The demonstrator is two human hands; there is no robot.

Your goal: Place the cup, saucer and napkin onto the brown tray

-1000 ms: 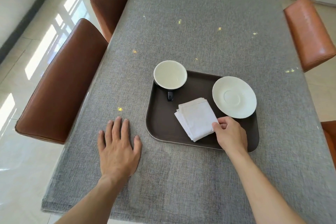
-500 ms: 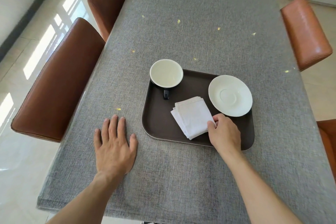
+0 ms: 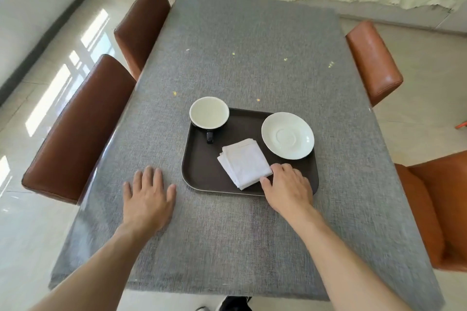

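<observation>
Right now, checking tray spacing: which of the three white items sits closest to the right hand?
The folded napkin; the right hand is at its near corner, while the saucer and cup sit farther back.

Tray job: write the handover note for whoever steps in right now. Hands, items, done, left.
Left hand: flat and open on the grey table, left of the brown tray, holding nothing.
Right hand: over the tray's near right corner, fingertips at the napkin edge; whether it grips is unclear.
Cup: upright at the tray's far left corner, handle toward the person.
Saucer: far right of the tray, separate from the cup.
Napkin: folded, mid-tray.
Done: all three on the tray.
Left: withdraw the right hand.
</observation>
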